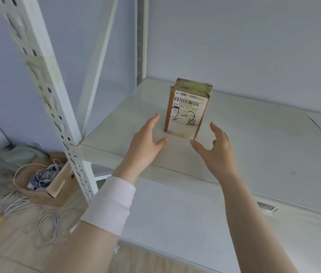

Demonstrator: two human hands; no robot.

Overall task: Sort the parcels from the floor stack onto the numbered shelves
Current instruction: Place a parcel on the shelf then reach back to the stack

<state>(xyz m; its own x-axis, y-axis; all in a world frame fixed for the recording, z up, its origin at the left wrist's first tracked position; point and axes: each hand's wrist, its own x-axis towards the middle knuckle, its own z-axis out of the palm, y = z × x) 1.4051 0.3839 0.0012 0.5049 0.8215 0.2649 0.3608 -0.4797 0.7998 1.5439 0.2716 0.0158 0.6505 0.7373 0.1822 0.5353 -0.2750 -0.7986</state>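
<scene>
Now | parcel (188, 109) upright on shelf (254, 138), label facing camera | hands (145, 142) (217, 148) spread, empty

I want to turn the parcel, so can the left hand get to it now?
Probably yes: the left hand is open, just short of the parcel, with only bare shelf between them.

- White shelf (254, 138): carries one brown parcel (188, 109), upright, label marked "2-2" facing forward.
- Wooden floor (7, 251): carries an open cardboard box (43, 186) and loose white cables (45, 223).
</scene>
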